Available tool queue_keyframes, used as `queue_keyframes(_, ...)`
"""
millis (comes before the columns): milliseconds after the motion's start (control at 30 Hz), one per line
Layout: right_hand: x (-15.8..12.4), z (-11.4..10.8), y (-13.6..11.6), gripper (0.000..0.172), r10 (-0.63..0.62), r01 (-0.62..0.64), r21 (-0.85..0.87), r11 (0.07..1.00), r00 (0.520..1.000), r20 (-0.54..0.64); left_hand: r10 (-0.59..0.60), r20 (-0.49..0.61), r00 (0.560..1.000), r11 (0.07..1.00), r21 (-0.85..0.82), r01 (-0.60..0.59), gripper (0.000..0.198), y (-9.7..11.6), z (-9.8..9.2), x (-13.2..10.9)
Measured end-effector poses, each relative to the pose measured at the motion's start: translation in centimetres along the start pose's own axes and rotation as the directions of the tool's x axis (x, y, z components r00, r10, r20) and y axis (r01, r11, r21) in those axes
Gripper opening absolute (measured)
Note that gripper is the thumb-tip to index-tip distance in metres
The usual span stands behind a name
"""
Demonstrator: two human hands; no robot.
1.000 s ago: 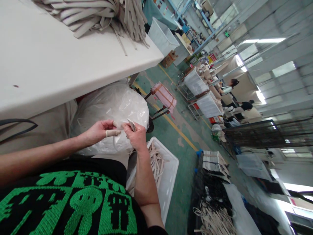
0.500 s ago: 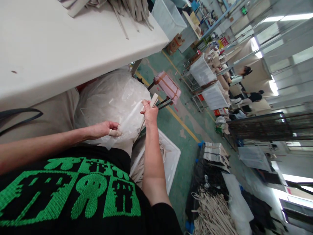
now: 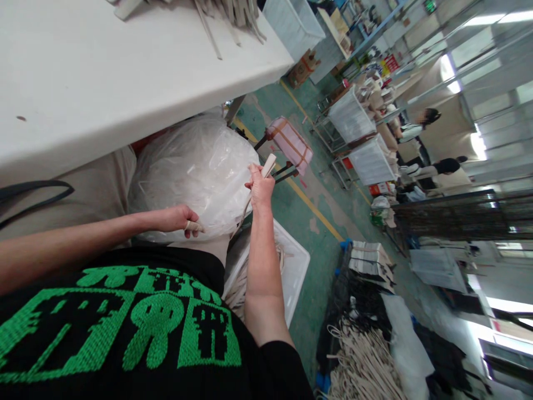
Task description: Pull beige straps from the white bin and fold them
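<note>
While R hand (image 3: 260, 188) clenches flat cream fabric strap (image 3: 268, 165), w/ end past fist, L hand (image 3: 175, 218) sits curled on clear plastic bag (image 3: 200, 178), grip unclear.

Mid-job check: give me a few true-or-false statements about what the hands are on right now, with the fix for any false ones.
1. The right hand grips a cream strap. True.
2. The left hand holds scissors. False: it touches a clear plastic bag, and one finger is wrapped in beige tape.
3. The white plastic crate under the right forearm holds more cream straps. True.
4. The clear plastic bag stands on top of the white table. False: it sits below the table's edge.
</note>
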State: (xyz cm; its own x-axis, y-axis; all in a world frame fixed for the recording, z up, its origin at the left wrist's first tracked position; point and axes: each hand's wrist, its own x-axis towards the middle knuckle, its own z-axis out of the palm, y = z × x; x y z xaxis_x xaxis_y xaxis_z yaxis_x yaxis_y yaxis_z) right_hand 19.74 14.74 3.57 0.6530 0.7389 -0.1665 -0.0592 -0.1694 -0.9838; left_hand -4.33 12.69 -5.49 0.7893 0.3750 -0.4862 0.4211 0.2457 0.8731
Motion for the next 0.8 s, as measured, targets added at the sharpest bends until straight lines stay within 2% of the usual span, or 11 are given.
queue_keyframes(67, -0.2, -0.2, 0.2, 0.017, 0.029, -0.028, 0.040, 0.999, 0.999, -0.024, -0.007, -0.025, 1.000, 0.998, -0.062, 0.006, 0.032, 0.2, -0.2, -0.1)
queue_keyframes(167, -1.4, -1.4, 0.8, 0.025, 0.105, -0.099, 0.107, 0.989, 0.993, -0.052, -0.016, -0.090, 0.996, 0.964, -0.267, -0.009, 0.031, 0.9, -0.5, -0.5)
queue_keyframes(233, -3.2, -2.4, 1.6, 0.032, 0.165, -0.165, 0.111, 0.980, 0.986, 0.011, -0.020, -0.137, 0.990, 0.918, -0.394, -0.036, 0.032, 1.5, -0.8, -0.7)
queue_keyframes(267, -4.5, -2.8, 2.2, 0.035, 0.196, -0.203, 0.092, 0.975, 0.977, 0.082, -0.017, -0.154, 0.988, 0.894, -0.444, -0.054, 0.032, 1.8, -0.8, -0.8)
queue_keyframes(333, -7.4, -3.2, 3.7, 0.039, 0.268, -0.284, 0.014, 0.959, 0.918, 0.293, -0.003, -0.177, 0.984, 0.850, -0.518, -0.091, 0.032, 2.4, -0.9, -0.9)
queue_keyframes(400, -10.4, -3.0, 5.3, 0.042, 0.333, -0.339, -0.079, 0.937, 0.806, 0.490, 0.010, -0.191, 0.982, 0.817, -0.564, -0.118, 0.033, 2.8, -0.8, -1.0)
queue_keyframes(467, -13.0, -2.3, 6.6, 0.044, 0.378, -0.370, -0.140, 0.918, 0.713, 0.591, 0.014, -0.191, 0.981, 0.795, -0.593, -0.127, 0.033, 3.0, -0.6, -1.0)
queue_keyframes(533, -14.6, -1.6, 7.3, 0.045, 0.398, -0.386, -0.164, 0.908, 0.673, 0.623, 0.003, -0.180, 0.984, 0.777, -0.619, -0.115, 0.032, 3.0, -0.6, -1.1)
queue_keyframes(600, -15.2, -1.3, 7.5, 0.047, 0.388, -0.389, -0.140, 0.911, 0.688, 0.614, -0.039, -0.180, 0.983, 0.748, -0.658, -0.091, 0.028, 3.1, -0.6, -1.2)
queue_keyframes(733, -14.3, -2.2, 6.7, 0.054, 0.340, -0.404, 0.053, 0.913, 0.827, 0.448, -0.148, -0.212, 0.966, 0.650, -0.757, -0.067, 0.007, 3.3, -0.7, -1.4)
queue_keyframes(800, -13.9, -3.0, 6.2, 0.053, 0.341, -0.411, 0.124, 0.903, 0.861, 0.377, -0.153, -0.221, 0.963, 0.612, -0.787, -0.083, 0.008, 3.5, -0.5, -1.5)
